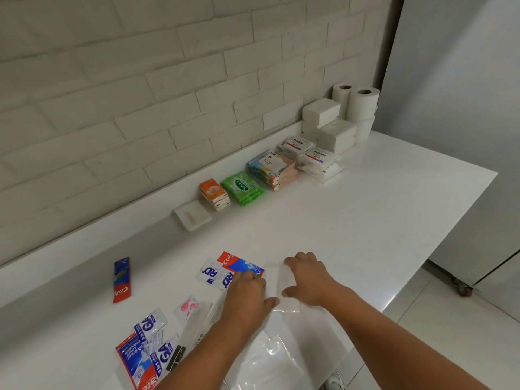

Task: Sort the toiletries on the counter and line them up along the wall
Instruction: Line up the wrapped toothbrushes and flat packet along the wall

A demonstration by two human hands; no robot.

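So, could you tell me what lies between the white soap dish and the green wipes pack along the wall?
In the head view, a small stack of orange tissue packs sits between the white soap dish and the green wipes pack.

A row runs along the wall, well beyond both grips: loo rolls, white tissue blocks, white packs, pastel packs, a green pack, an orange pack, and a white soap, all flat on the surface. Under the left grip lie a red-blue toothpaste box and white sachets. Between the grips lies a clear bag. Left of them lies another toothpaste box; nearer, more sachets overlap.
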